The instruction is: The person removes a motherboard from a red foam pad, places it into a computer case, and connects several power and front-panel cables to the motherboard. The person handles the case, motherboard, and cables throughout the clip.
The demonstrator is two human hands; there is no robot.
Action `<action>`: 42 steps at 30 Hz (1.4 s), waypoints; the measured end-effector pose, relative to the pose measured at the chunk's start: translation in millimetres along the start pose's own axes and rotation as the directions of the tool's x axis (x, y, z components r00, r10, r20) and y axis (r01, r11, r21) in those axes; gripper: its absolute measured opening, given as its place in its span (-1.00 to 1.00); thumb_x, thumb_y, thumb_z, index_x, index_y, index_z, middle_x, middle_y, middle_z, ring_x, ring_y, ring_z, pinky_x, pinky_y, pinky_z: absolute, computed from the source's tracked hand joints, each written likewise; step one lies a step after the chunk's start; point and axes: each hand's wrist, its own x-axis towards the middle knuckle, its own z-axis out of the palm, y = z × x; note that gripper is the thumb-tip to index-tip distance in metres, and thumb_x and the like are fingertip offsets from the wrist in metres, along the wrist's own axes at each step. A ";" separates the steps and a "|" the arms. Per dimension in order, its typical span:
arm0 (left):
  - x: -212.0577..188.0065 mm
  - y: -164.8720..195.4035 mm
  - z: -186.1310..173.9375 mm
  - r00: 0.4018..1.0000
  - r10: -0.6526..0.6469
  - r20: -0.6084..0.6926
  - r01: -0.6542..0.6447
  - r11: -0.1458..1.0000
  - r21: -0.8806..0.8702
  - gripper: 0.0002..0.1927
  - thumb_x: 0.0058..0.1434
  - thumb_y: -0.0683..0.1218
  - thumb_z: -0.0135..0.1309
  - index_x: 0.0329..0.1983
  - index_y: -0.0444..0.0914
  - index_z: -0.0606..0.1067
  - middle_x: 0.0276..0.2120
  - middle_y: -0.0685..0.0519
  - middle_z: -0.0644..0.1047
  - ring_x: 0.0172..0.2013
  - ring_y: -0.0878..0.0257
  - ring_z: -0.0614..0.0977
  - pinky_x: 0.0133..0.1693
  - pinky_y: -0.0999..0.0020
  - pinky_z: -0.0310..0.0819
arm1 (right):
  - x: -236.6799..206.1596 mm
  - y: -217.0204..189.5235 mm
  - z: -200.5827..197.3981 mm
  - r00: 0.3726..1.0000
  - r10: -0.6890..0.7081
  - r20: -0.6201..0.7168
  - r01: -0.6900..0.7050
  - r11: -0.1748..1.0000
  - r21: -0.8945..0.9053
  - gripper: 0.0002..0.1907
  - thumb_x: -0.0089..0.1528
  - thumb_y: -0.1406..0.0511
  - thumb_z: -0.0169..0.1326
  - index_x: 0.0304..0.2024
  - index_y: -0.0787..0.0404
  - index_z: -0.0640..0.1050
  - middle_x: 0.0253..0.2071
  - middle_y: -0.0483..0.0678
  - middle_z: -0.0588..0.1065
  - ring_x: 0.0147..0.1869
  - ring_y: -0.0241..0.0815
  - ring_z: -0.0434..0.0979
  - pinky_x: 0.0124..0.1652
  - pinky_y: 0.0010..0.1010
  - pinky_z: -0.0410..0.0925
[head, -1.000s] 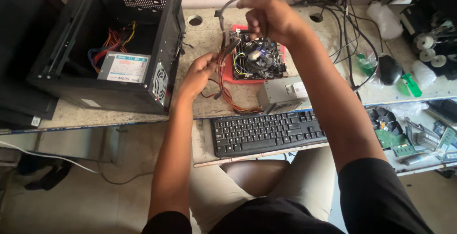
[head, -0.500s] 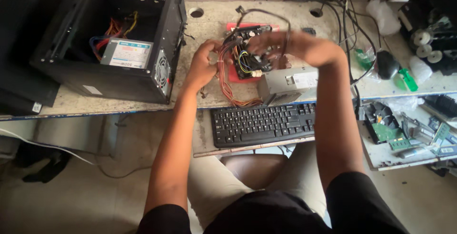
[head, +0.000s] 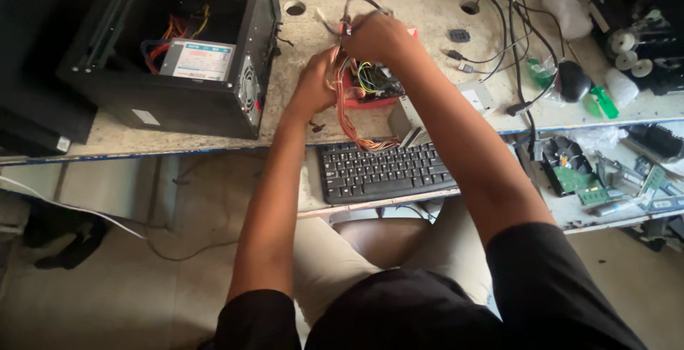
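A motherboard [head: 381,83] lies on a red pad [head: 370,101] on the stone bench. A bundle of orange and red wires [head: 353,126] runs from it down to a grey power supply box [head: 406,122]. My right hand [head: 374,37] is closed on the upper end of the wire bundle and a grey cable loop [head: 356,1] above the board. My left hand [head: 317,83] rests at the board's left edge, fingers on the wires.
An open black computer case [head: 178,58] with a power unit lies at the left. A black keyboard [head: 385,172] sits on a lower shelf before me. A mouse [head: 573,79], cables [head: 491,8], green bottles and circuit scraps [head: 591,179] crowd the right.
My right hand has moved left and up along the wires, from the board's right side to above it. The view has shifted slightly right and down.
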 end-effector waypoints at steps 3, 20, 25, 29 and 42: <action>-5.6 6.7 0.9 0.996 -0.070 -0.060 0.073 0.996 0.060 -0.21 -0.12 0.02 0.55 0.16 -0.28 0.45 -0.04 -0.03 0.63 -0.01 0.09 0.67 0.07 0.18 0.55 | 20.8 -31.2 -16.7 0.884 0.294 0.364 -0.322 0.947 0.015 -0.73 0.22 0.16 0.11 -0.14 0.13 0.67 -0.14 0.08 0.65 -0.09 0.05 0.71 -0.13 -0.13 0.53; 8.3 13.4 -3.8 0.955 -0.291 -0.055 0.272 0.791 0.547 -0.04 -0.27 0.36 0.51 0.20 -0.03 0.44 -0.02 -0.07 0.58 0.06 -0.16 0.54 -0.02 -0.21 0.39 | 26.9 -54.7 -7.0 0.917 0.210 0.338 -0.056 0.909 -0.413 -0.60 0.17 0.10 0.23 0.01 0.08 0.68 0.05 -0.02 0.62 0.13 -0.04 0.61 0.00 -0.18 0.46; 19.5 -4.1 0.9 0.922 -0.387 0.026 0.260 0.667 0.698 -0.01 -0.22 0.37 0.41 0.31 0.07 0.36 0.11 0.06 0.53 0.21 -0.09 0.37 0.07 -0.23 0.25 | 37.0 -44.7 -7.2 0.865 0.287 0.412 -0.099 0.902 -0.420 -0.57 0.05 0.22 0.32 -0.01 0.11 0.67 0.00 0.01 0.62 0.15 -0.02 0.61 0.05 -0.12 0.42; 19.9 -19.6 7.6 0.943 -0.332 0.018 0.223 0.672 0.706 0.11 -0.20 0.37 0.38 0.43 0.01 0.26 0.20 0.09 0.47 0.17 -0.07 0.38 0.05 -0.18 0.25 | 43.3 -27.9 2.0 0.896 0.210 0.391 -0.058 0.929 -0.365 -0.53 0.11 0.12 0.24 0.03 0.13 0.60 -0.08 0.01 0.63 0.10 0.02 0.62 0.03 -0.04 0.39; 22.4 -44.0 11.5 0.877 -0.468 0.111 0.203 0.570 0.796 0.33 -0.29 0.59 0.31 0.48 -0.04 0.12 0.43 0.08 0.20 0.34 -0.22 0.15 0.14 -0.31 0.03 | 34.1 23.3 33.5 0.969 -0.140 0.205 0.179 0.967 -0.183 -0.64 0.04 -0.02 0.25 -0.34 0.08 0.72 -0.36 0.12 0.61 -0.26 0.18 0.63 -0.27 -0.04 0.47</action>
